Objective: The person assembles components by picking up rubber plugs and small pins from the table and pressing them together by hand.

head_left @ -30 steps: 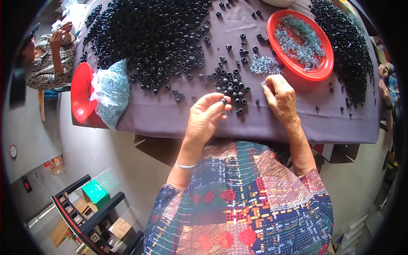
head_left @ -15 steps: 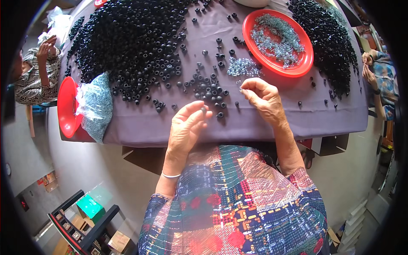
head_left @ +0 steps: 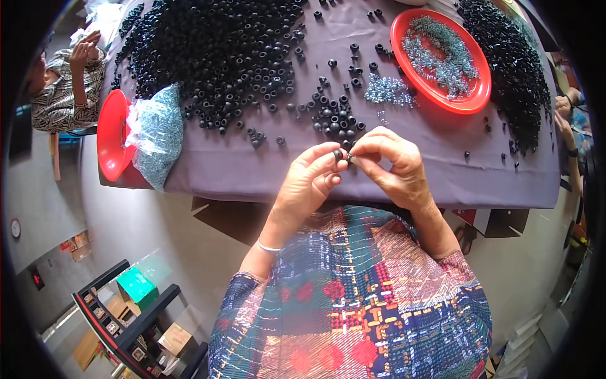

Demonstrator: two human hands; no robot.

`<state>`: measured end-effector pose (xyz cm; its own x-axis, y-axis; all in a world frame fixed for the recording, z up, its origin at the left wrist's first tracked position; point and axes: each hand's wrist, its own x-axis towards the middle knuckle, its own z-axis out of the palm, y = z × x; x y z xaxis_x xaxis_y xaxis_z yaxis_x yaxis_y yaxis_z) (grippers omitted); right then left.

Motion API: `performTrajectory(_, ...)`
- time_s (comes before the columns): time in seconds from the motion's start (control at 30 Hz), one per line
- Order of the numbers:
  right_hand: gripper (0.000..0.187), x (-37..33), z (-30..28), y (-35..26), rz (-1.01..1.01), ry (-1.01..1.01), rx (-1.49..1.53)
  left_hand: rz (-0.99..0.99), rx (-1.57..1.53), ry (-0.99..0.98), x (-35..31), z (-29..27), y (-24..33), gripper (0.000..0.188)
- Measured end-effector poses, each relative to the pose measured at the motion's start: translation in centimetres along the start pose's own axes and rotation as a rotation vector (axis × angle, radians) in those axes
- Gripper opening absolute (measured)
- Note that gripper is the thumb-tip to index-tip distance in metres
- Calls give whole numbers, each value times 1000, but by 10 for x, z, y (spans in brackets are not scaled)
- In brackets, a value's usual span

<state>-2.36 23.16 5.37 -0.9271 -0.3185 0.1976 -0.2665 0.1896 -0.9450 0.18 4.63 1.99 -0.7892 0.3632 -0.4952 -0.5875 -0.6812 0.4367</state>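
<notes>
"Where are the hands?"
"Over the near edge of the desk (head_left: 442,180), close together. Take them as the clock's centre, with twelve toward the far side."
"What's the left hand (head_left: 309,175) doing?"
"Its thumb and first fingers are clamped on a round black piece (head_left: 338,155), right at the middle of the clock."
"And the right hand (head_left: 394,165)?"
"Thumb and forefinger pinched on a tiny bit (head_left: 350,157) just beside it, too small to tell its kind or whether the two touch."
"What lies around them?"
"A cluster of black parts (head_left: 338,120) near at twelve, a patch of clear bits (head_left: 385,90) at one, and past that a red plate (head_left: 483,95) bearing more of the same."
"Farther out?"
"A large black heap (head_left: 214,54) at ten, a second heap (head_left: 508,69) at two. At nine, a filled plastic bag (head_left: 159,136) leans against a red dish (head_left: 110,139)."
"Anyone else?"
"A person in a patterned top (head_left: 79,82) between nine and ten; another's hands (head_left: 564,110) between two and three."
</notes>
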Motion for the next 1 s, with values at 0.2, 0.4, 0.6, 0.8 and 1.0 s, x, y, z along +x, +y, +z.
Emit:
performTrajectory(0.2,13,-4,11,4,9,-17,-39,-10,23,-19,-2,-1,-2,23)
performTrajectory(0.4,11,-7,7,4,77,-75,33,-62,72,-40,-3,-5,-6,22)
performTrajectory(0.6,11,-13,0,5,262,-131,165,-108,35,-96,-3,-3,-9,21)
performTrajectory(0.8,18,-19,-10,2,475,-340,468,-229,142,-224,-12,-1,-3,19)
performTrajectory(1.0,9,-20,-25,2,196,-168,75,-340,100,-202,-16,2,-11,15)
